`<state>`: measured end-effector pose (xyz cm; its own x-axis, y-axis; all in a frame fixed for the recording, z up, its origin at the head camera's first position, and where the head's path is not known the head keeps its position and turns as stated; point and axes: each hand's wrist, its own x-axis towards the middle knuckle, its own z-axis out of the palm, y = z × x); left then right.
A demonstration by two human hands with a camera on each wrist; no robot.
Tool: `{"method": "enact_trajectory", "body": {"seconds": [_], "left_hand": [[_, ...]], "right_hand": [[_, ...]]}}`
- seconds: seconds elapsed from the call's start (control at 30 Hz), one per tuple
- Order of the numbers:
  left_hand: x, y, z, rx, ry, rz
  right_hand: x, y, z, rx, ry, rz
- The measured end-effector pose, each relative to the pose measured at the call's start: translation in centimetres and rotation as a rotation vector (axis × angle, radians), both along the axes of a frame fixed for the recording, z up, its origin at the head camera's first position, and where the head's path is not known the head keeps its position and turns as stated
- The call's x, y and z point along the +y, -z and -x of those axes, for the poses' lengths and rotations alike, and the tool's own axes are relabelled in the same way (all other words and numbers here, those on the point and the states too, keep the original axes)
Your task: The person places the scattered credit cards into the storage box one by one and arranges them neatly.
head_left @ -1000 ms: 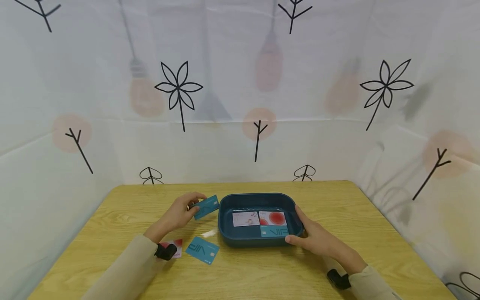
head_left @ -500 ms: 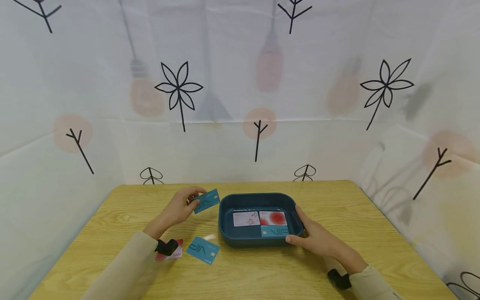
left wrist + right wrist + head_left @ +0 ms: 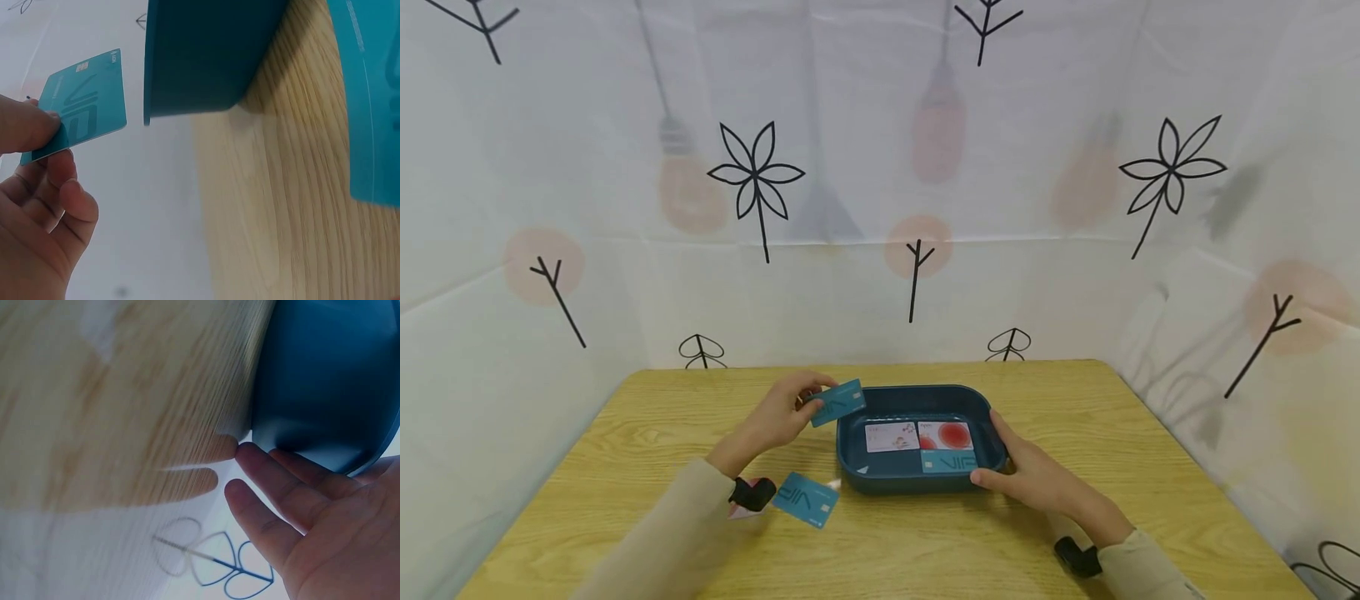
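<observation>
My left hand (image 3: 786, 412) pinches a teal card (image 3: 838, 402) by its left end, thumb on the printed face and fingers behind. In the head view the card, tilted, overlaps the upper left corner of a dark blue tray (image 3: 891, 483). A gap separates the card (image 3: 94, 100) from the tray wall (image 3: 194, 56) in the left wrist view. My right hand (image 3: 1037, 475) rests against the tray's lower right corner, its fingers (image 3: 281, 487) nearly straight along the outer wall. Inside the tray lie a pale card (image 3: 891, 437), a red-patterned card (image 3: 946, 436) and a teal card (image 3: 949, 462).
Another teal card (image 3: 806, 500) lies on the wooden table (image 3: 895, 550), left of the tray. Beside it, a pink and white card (image 3: 745, 510) is mostly hidden under my left wrist and its black strap device (image 3: 752, 493). A patterned white cloth (image 3: 850, 292) hangs behind the table.
My left hand has lifted slightly and moved right with the teal card, from beside the tray to its upper left corner in view. My right hand and the tray have stayed put.
</observation>
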<state>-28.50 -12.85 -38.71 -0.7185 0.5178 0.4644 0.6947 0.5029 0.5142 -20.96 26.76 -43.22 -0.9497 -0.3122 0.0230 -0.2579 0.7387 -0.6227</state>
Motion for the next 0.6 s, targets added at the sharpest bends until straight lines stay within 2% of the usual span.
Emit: {"method": "enact_trajectory", "body": {"seconds": [0.4,0.6], "left_hand": [[3.3,0.3,-0.3,-0.001,0.117,0.020],[4.5,0.5,-0.6,-0.066,0.135,0.042]], "right_hand": [[-0.1,-0.2,-0.1,0.003,0.007,-0.002],[0.0,-0.2,0.0,0.000,0.002,-0.003]]}}
